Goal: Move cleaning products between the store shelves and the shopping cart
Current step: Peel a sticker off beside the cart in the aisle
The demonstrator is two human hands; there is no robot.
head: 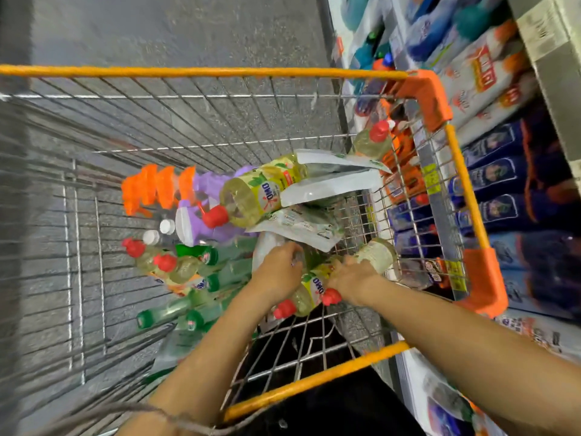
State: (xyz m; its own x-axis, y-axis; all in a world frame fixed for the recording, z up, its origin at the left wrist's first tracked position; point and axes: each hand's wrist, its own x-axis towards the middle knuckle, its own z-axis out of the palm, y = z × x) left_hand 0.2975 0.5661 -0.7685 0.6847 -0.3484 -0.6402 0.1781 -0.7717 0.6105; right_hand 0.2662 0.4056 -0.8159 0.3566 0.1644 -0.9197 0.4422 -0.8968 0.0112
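So, only the head view is given, and it's pretty blurry. Both arms are reached down into the shopping cart (201, 71), close to its right wall, with the store shelves (503, 171) just beside it. The left hand (279, 267) is curled over the first yellow bottle (306, 297), and the right hand (352, 275) is wrapped round the second yellow bottle (377, 254). Neither hand is spread.

Both bottles are lying low in the cart, red caps pointed back toward the person. Green bottles (195, 305), orange-trigger sprays (151, 187) and white pouches (330, 184) are piled around them.

The step is probably a grab out of the cart, though a set-down can't be ruled out. If it's a grab, the bottles need to be lifted clear of the overhanging pouches and the rim, then swung right to the shelves.
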